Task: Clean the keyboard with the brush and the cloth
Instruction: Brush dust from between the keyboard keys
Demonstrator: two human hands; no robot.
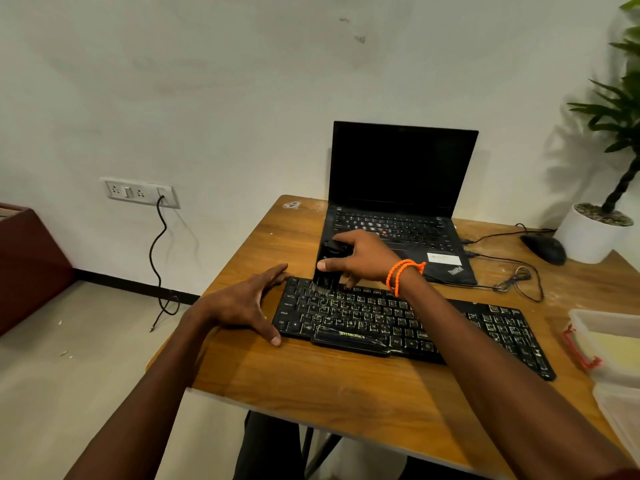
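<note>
Wooden table (311,382) fills the lower middle of the frame, with a black keyboard (408,327) lying across it in front of an open laptop (398,202). At centre, the right hand (360,258) curls round a black brush (325,266), whose bristles touch the keyboard's upper left keys. Just left of it, the left hand (242,306) lies spread, fingers straight, bracketing the keyboard's left end, thumb at its near corner.

My arms were bare to the frame's lower edge; a doubled orange cord bracelet (403,273) circled my right wrist.
</note>
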